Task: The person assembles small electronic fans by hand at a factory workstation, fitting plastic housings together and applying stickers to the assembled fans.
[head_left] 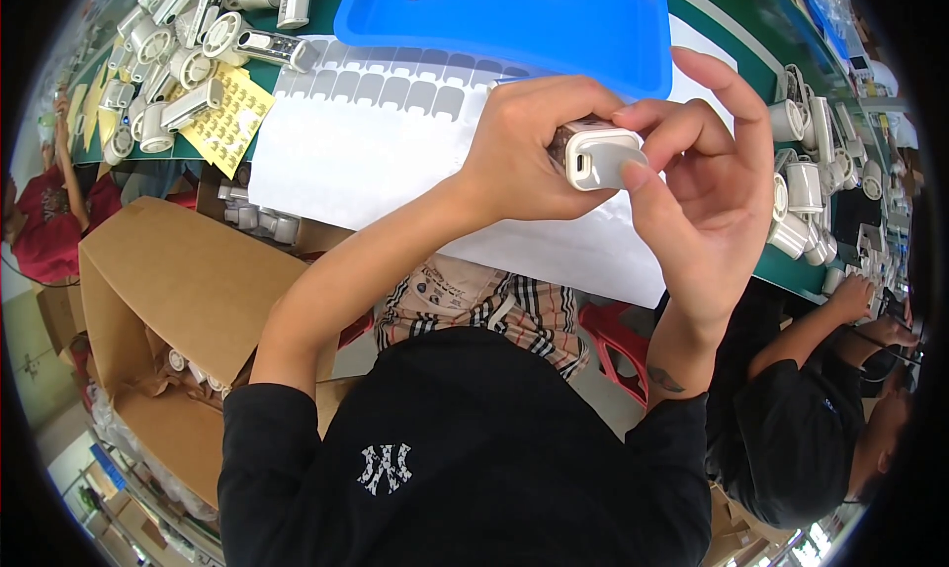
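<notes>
My left hand (519,147) is wrapped round a white handheld device (574,162), raised above the table. The device's rounded end faces me and has a small slot like a charging port. A grey rounded sticker (611,164) lies against that end, its right edge sticking out past the rim. My right hand (717,186) pinches this edge between thumb and a finger; the other fingers are spread. Behind the left forearm, a sheet of grey stickers (395,90) lies on white paper (336,176). Most of the device's body is hidden in my left palm.
A blue tray (514,38) with small white parts stands at the back. White devices (193,68) are heaped at the left by a yellow sticker sheet (229,122); more devices (806,186) stand at the right. An open cardboard box (188,280) is at lower left. A co-worker (806,409) sits at right.
</notes>
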Motion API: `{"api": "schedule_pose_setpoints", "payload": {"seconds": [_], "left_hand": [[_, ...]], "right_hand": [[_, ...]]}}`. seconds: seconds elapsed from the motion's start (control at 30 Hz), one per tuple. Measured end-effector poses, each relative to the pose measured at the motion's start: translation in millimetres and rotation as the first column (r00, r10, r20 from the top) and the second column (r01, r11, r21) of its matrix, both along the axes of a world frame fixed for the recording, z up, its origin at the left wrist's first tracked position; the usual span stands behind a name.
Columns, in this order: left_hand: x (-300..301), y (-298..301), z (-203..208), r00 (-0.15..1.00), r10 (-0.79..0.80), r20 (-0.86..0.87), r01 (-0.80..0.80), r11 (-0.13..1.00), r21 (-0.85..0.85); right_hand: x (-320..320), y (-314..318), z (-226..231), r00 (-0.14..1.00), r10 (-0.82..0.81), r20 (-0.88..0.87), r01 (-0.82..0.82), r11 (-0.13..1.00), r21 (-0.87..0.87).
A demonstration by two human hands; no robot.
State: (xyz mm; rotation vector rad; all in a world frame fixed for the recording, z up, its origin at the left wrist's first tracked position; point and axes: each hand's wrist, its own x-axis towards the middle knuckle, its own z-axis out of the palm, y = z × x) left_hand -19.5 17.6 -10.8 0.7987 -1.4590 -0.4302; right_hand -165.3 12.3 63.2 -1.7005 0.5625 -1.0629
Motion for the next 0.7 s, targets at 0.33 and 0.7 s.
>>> {"api": "schedule_pose_setpoints", "payload": {"seconds": [0.33,0.7], "left_hand": [[-0.4,-0.8,-0.6,1.0,0.001,-0.009,-0.001,1.0,0.004],[-0.4,-0.7,0.6,1.0,0.001,-0.017,-0.001,1.0,0.003]], "right_hand": [[0.7,0.6,-0.2,0.999,-0.026,-0.026,0.025,0.999,-0.048],[2.7,2.7,-0.5,0.997,-0.058,-0.048,0.053,0.993,-0.107]]}}
